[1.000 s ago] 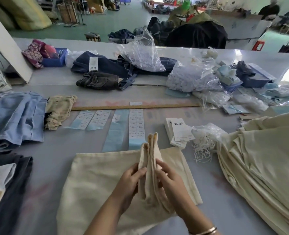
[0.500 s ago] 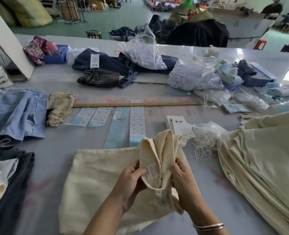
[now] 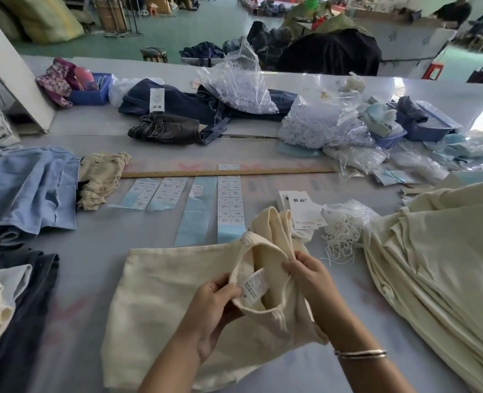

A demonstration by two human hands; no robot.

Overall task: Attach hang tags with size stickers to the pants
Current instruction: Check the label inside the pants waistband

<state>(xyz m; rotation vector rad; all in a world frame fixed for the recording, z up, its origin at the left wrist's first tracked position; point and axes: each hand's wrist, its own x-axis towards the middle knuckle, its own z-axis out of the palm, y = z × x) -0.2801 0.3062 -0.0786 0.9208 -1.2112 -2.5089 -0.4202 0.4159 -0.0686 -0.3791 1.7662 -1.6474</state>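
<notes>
Pants [image 3: 177, 293] untagged yet: my left hand [image 3: 214, 304] and right hand [image 3: 311, 276] grip the waistband open; hang tags [image 3: 305, 211] and size stickers [image 3: 229, 202] wait.

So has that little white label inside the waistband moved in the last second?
Yes. The care label was hidden; now the waistband is opened and it faces up, nearer the person than the sticker sheets.

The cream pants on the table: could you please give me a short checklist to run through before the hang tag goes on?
1. Cream fabric pants waistband opened by left hand and right hand: ok.
2. White sewn-in care label exposed: ok.
3. Label size legible: cannot tell.
4. White card hang tags near the right hand: ok.
5. White size sticker sheets laid out: ok.
6. White strings available: ok.
</notes>
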